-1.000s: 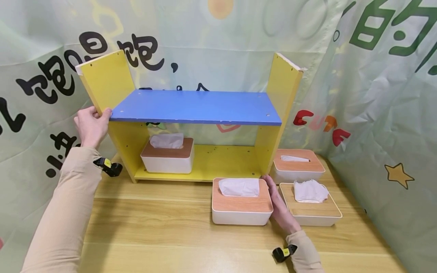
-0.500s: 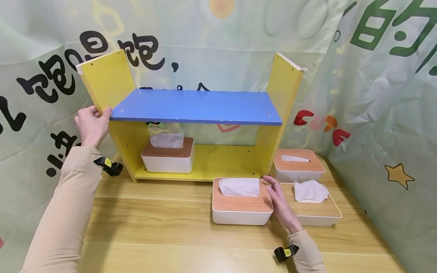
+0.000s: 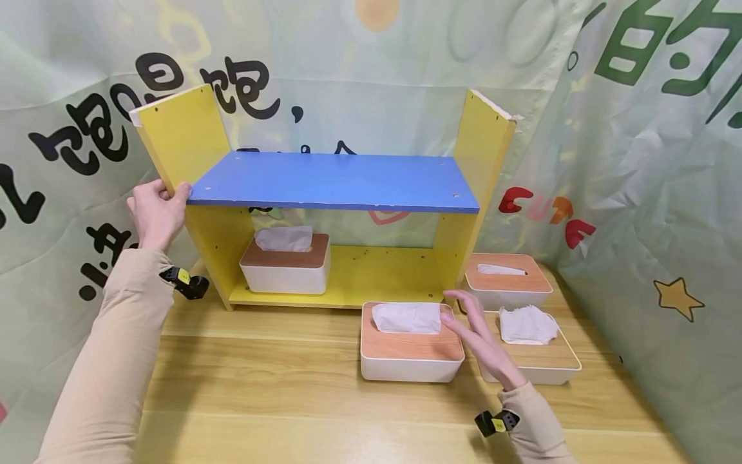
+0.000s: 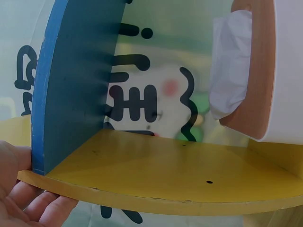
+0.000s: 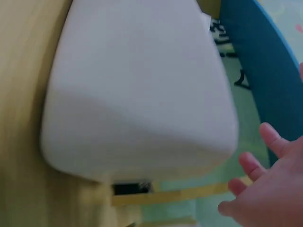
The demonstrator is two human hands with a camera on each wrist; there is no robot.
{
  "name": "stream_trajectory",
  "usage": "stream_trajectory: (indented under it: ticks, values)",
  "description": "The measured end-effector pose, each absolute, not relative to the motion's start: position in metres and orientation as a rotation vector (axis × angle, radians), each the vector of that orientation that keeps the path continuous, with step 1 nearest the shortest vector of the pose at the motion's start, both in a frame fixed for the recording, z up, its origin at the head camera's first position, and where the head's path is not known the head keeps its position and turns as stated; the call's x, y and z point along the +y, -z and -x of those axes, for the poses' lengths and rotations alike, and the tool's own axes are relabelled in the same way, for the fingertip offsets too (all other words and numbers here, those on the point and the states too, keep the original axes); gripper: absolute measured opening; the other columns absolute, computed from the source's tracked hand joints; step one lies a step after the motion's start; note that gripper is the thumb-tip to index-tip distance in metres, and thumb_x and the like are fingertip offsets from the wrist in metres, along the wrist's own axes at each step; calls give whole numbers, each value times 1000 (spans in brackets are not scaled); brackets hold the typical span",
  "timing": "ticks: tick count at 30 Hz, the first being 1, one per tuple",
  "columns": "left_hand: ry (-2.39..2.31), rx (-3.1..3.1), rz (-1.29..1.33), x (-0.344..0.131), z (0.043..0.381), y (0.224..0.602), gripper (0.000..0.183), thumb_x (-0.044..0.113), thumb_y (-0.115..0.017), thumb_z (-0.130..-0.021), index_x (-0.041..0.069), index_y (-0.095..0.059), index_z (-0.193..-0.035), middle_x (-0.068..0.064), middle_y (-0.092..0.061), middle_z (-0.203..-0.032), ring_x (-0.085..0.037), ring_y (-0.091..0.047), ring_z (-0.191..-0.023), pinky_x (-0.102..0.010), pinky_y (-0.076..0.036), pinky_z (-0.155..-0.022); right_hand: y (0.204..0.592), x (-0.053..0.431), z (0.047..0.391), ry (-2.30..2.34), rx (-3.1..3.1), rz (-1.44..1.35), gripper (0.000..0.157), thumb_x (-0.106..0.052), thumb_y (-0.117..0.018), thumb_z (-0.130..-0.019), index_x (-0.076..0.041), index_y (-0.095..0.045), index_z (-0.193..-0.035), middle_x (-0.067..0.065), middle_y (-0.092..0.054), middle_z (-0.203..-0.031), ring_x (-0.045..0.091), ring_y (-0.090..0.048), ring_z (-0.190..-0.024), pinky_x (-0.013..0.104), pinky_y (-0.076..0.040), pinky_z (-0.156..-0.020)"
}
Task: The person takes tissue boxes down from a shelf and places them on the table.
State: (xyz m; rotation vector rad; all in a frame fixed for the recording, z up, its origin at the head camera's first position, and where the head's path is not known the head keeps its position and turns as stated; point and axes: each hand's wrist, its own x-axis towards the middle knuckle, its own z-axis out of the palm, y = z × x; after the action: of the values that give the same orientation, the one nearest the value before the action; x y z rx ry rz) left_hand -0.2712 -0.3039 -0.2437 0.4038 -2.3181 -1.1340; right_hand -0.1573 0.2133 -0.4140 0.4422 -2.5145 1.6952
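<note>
A yellow shelf unit (image 3: 485, 151) with a blue board (image 3: 333, 180) stands at the back of the table. My left hand (image 3: 155, 216) grips the edge of its left side panel, by the blue board's corner. In the left wrist view, the thumb lies by the blue board and the fingers (image 4: 56, 208) curl under the yellow panel. My right hand (image 3: 487, 348) is raised at the right end of a tissue box (image 3: 411, 370) with a wood-look lid, its fingers extended and spread. In the right wrist view, the fingers appear apart from the white box (image 5: 137, 90).
Another tissue box (image 3: 284, 280) sits on the shelf's yellow bottom board, at the left. To the right of the unit, one tissue box (image 3: 510, 298) stands behind another tissue box (image 3: 539, 375). A printed cloth (image 3: 637, 193) hangs behind and at the sides.
My right hand has come up and away from the front tissue box's right side, its fingers spreading. The left hand, shelf unit and boxes look unmoved.
</note>
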Motion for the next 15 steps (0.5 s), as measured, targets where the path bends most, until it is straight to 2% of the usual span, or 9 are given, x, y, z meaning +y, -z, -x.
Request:
stream_trajectory:
  ticks: [6, 15]
  values:
    - [1121, -2309, -401, -305, 271, 245, 51, 44, -57, -97, 4, -69, -127, 43, -37, -47, -8, -36, -99, -34, -32, -100, 396, 204, 153, -1630, -2587, -406, 49, -30, -56, -102, -15, -39, -146, 15, -20, -160, 39, -14, -151, 76, -16, -113]
    - [1104, -2313, -407, -305, 272, 244, 50, 43, -57, -97, 4, -70, -125, 42, -37, -46, -5, -34, -94, -24, -28, -89, 380, 187, 154, -1536, -2676, -424, 58, -34, -59, -100, -14, -37, -150, 16, -24, -157, 42, -23, -148, 75, -22, -113]
